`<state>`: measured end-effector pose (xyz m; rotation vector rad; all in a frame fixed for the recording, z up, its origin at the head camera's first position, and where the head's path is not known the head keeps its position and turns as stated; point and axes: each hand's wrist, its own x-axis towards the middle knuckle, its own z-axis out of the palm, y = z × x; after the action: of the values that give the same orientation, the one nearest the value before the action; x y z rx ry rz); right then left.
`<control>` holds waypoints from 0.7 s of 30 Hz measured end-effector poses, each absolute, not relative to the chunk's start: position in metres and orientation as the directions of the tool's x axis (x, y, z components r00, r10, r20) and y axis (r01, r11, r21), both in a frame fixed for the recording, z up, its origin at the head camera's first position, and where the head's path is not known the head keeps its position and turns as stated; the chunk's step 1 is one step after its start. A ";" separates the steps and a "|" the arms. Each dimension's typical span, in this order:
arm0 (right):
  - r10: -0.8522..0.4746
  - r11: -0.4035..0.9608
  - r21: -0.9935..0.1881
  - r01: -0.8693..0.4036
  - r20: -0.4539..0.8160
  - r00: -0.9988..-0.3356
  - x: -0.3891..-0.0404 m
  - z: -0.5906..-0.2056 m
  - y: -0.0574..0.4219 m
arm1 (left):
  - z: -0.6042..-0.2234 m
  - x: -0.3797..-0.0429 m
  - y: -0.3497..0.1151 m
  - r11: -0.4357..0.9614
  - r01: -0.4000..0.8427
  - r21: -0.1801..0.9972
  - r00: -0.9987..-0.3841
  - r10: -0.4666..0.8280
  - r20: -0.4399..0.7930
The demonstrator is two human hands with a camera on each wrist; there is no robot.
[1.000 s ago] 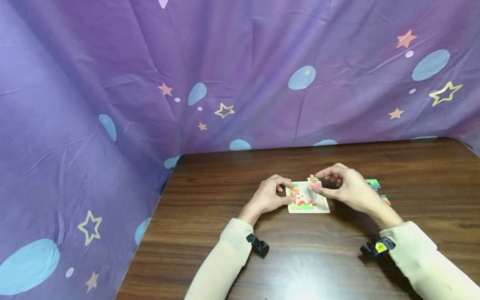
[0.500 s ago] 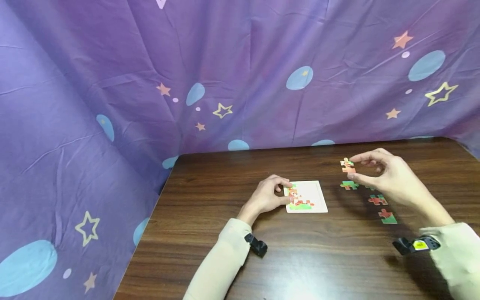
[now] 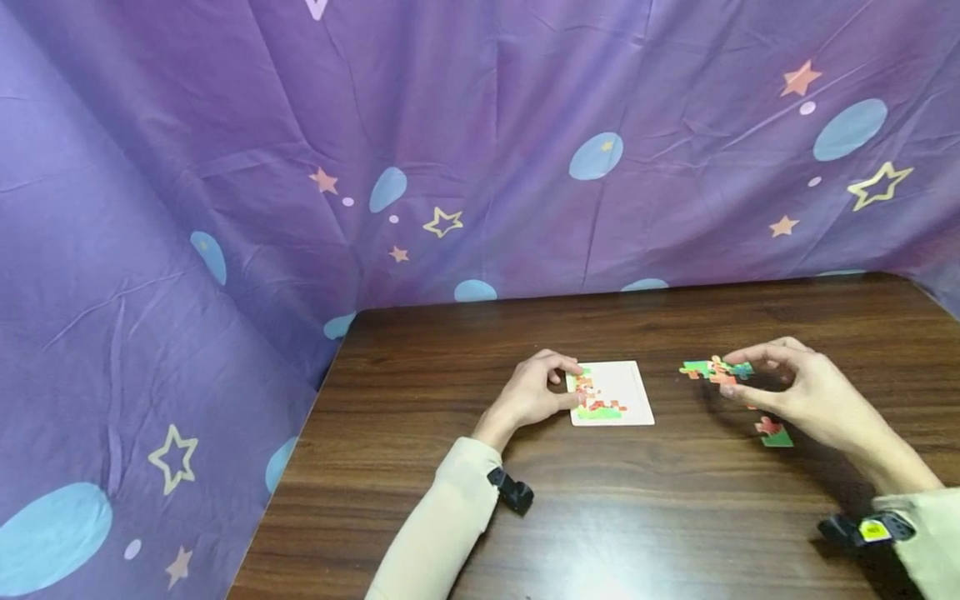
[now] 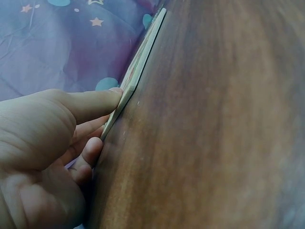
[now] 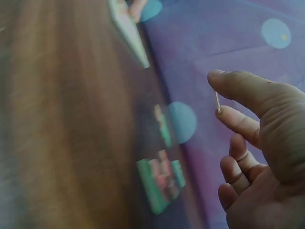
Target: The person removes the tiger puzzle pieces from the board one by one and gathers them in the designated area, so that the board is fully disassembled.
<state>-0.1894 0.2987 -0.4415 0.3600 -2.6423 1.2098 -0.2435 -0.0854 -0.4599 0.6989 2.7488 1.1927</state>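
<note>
A white square puzzle tray (image 3: 630, 392) lies on the table, with red and green pieces fitted along its left and near sides. My left hand (image 3: 528, 393) grips the tray's left edge; in the left wrist view its thumb (image 4: 97, 102) presses on the rim. Over the loose pieces to the right, my right hand (image 3: 813, 387) pinches an orange jigsaw piece (image 3: 722, 375) between thumb and index finger. Edge-on, that jigsaw piece is a thin sliver in the right wrist view, where the right hand's other fingers are curled.
Loose jigsaw pieces lie right of the tray: a green one (image 3: 695, 368), a blue-green one (image 3: 745, 369) and a red-green one (image 3: 776, 435). The right hand mostly hides another. A purple patterned curtain (image 3: 510, 167) hangs behind the brown wooden table (image 3: 450, 342).
My right hand has carried the orange jigsaw piece away from the tray to the right, then lowered it toward the loose pieces. The left hand stays on the tray's edge.
</note>
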 end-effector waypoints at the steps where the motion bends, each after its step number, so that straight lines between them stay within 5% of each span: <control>1: -0.140 0.651 -0.688 -0.320 0.305 -0.942 -0.189 -0.445 0.300 | -0.460 -0.243 -0.086 0.600 0.386 0.701 -0.894 0.432 0.122; 21: -0.206 0.718 -0.592 -0.367 0.324 -0.924 -0.191 -0.478 0.304 | -0.462 -0.244 -0.085 0.601 0.372 0.707 -0.898 0.425 0.112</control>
<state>-0.1911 0.3043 -0.4777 0.4558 -2.6890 0.9999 -0.2443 -0.0849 -0.4617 0.6856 2.7500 1.1904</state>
